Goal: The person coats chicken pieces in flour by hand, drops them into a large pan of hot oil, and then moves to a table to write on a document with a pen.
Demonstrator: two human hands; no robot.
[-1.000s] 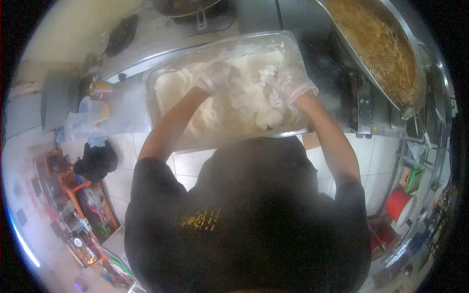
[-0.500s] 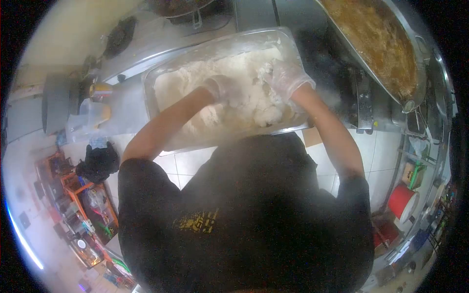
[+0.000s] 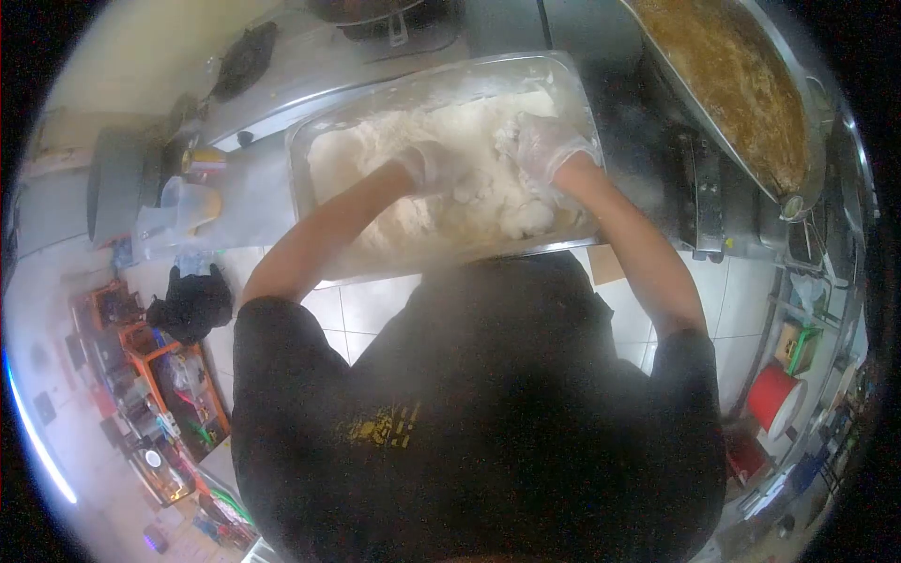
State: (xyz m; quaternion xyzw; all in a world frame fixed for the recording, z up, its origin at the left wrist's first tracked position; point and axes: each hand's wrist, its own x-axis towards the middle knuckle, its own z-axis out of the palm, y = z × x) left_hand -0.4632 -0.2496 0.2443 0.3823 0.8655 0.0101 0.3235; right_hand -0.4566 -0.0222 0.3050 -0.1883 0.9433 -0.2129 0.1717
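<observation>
A deep metal tray (image 3: 310, 150) holds a bed of white flour-like powder (image 3: 422, 122). Both my hands are down in it, in clear plastic gloves. My left hand (image 3: 434, 167) presses into the powder near the middle, its fingertips buried and hazy. On the right side of the tray, my right hand (image 3: 546, 148) curls downward beside a powder-coated lump (image 3: 507, 141). What its fingers close on is coated and hard to make out. Another rounded coated lump (image 3: 527, 220) lies nearer the front rim, below my right hand.
A long vat of brown, bubbling liquid (image 3: 732, 84) stands at upper right. Behind the tray is a pan (image 3: 366, 9). Left of it sit a plastic jug (image 3: 192, 205) and a can (image 3: 204, 161). Orange shelving (image 3: 155, 352) and a red container (image 3: 775, 400) stand lower down. Haze blurs the view.
The whole view has shifted slightly, with the tray a little further right. My hands keep nearly the same places in the powder.
</observation>
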